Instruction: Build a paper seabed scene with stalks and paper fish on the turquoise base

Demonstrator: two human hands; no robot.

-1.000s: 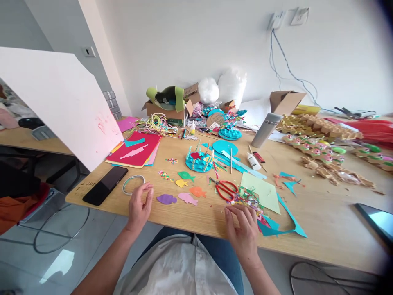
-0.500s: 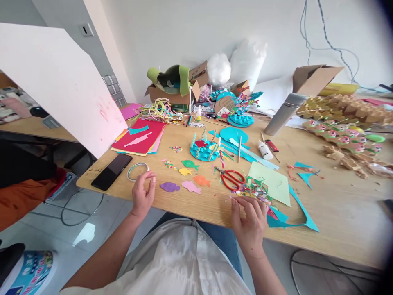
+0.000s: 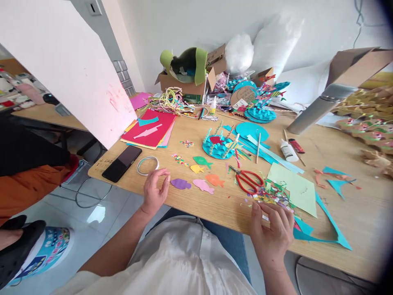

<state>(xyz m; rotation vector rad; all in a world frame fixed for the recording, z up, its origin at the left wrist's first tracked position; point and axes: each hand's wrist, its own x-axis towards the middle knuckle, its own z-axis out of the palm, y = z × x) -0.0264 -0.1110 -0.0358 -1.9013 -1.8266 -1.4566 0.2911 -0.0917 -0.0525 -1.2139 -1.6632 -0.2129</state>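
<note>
Head view: left hand [image 3: 154, 191] resting at the near edge of the pale wood-grain table [image 3: 344, 205], fingers curled loosely with thumb and forefinger tips nearly meeting, nothing visibly held between them. At 11 o'clock of that hand, just beside the fingertips, a thin white ring of tape [image 3: 147, 165], round and flat on the wood. Further out at 10 o'clock, a glossy black phone [image 3: 122, 163], rectangular, lying slantwise. At 3 o'clock of the hand, close by, a purple paper fish [image 3: 181, 184], then a pink paper fish [image 3: 203, 186], an orange fish [image 3: 214, 180], and above them a yellow fish [image 3: 197, 168] and a green fish [image 3: 202, 161], all flat cut-outs with matte faces.

Right hand [image 3: 272, 230] lying palm-down near the table edge, fingers bent and spread a little, tips touching a heap of shredded coloured paper scraps [image 3: 272, 196]; whether a scrap is pinched, cannot tell. Heap at 12 o'clock of the hand, thin, curly, mixed red, green and blue. At 11 o'clock of the heap, red-handled scissors [image 3: 248, 180], blades shut, pointing to 10 o'clock. At 2 o'clock, a pale green paper sheet [image 3: 294, 188], smooth, four-cornered. Under it and toward 4 o'clock, turquoise paper offcuts [image 3: 325, 235], angular and pointed.

Mid-table, a round turquoise ridged disc [image 3: 219, 146] studded with upright twisted sticks. At 10 o'clock, a stack of coloured card [image 3: 151, 132], red on top. At 2 o'clock, a small white glue bottle [image 3: 287, 150].
</note>
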